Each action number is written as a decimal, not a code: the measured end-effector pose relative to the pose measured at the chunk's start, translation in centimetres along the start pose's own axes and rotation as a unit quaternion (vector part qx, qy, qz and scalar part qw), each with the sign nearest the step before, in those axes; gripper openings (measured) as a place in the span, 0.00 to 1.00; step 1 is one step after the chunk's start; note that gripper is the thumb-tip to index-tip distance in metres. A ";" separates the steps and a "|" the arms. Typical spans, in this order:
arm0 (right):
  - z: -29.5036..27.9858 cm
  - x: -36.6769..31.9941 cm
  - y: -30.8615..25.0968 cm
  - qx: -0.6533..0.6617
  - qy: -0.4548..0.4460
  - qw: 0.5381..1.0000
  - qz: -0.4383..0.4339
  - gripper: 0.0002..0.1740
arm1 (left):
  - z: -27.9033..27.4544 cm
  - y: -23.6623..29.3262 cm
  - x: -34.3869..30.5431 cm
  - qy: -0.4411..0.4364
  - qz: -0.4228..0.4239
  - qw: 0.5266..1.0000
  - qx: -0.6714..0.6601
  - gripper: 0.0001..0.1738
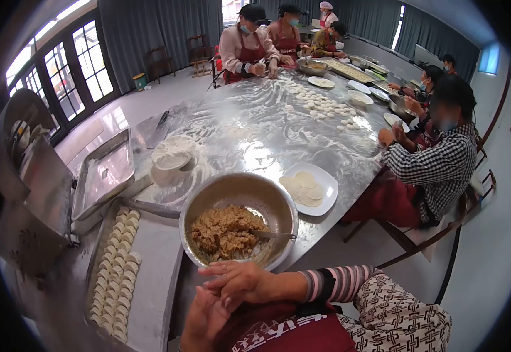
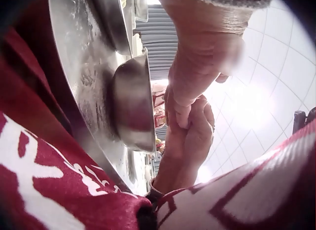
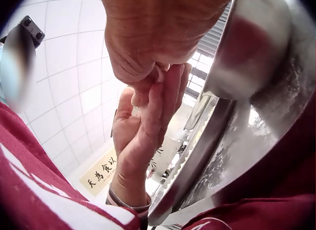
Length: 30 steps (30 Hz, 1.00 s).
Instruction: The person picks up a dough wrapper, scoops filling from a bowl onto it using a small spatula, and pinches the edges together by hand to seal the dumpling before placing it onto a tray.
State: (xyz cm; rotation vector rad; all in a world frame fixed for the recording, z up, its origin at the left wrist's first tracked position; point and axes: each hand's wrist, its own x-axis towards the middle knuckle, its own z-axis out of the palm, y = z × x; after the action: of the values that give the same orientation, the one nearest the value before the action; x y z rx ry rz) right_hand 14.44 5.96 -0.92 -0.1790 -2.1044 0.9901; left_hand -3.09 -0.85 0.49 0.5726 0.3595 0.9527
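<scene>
Close together in front of the apron, my left hand [image 1: 208, 314] and right hand [image 1: 243, 284] meet just below the mixing bowl's near rim. The right fingers lie across the left fingertips in the head view. From below, the right wrist view has the left hand [image 3: 140, 128] reaching up to the right hand [image 3: 153, 42], with a small pale sliver between them. I cannot tell whether they hold a dumpling. Right beyond the hands stands the steel bowl [image 1: 282, 243], with brown minced filling [image 1: 226, 229] and a metal utensil handle [image 1: 276, 235] in it.
On the left, a tray [image 1: 155, 287] carries rows of folded dumplings [image 1: 116, 276]. Round wrappers [image 1: 305, 185] lie on a white plate [image 1: 330, 196] at right. Beyond are a floury dish [image 1: 173, 155], an upright-edged tray [image 1: 105, 176], the floured table [image 1: 232, 129] and people working around it.
</scene>
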 end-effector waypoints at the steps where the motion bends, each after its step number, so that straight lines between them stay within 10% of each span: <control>1: -0.2 0.0 0.0 -0.004 -0.004 1.000 0.001 0.17 | 0.7 0.1 -0.1 0.037 -0.007 0.999 0.007 0.43; 10: -3.5 2.2 -2.0 0.057 -0.068 0.990 0.107 0.25 | 0.5 1.2 -0.1 0.018 -0.027 0.998 -0.055 0.45; 21: -2.0 3.9 -1.7 -0.011 -0.178 0.983 0.051 0.06 | 0.1 1.1 0.1 0.021 -0.016 0.997 -0.071 0.43; 30: -1.1 3.8 -2.0 0.038 -0.077 0.989 0.117 0.14 | -0.7 0.9 -0.3 0.005 0.005 0.998 -0.059 0.44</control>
State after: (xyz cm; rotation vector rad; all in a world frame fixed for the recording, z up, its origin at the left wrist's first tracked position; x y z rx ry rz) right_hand 13.05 6.88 3.15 -0.3274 -2.2176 1.2559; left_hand -4.20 -0.49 0.42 0.4623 0.3072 0.9807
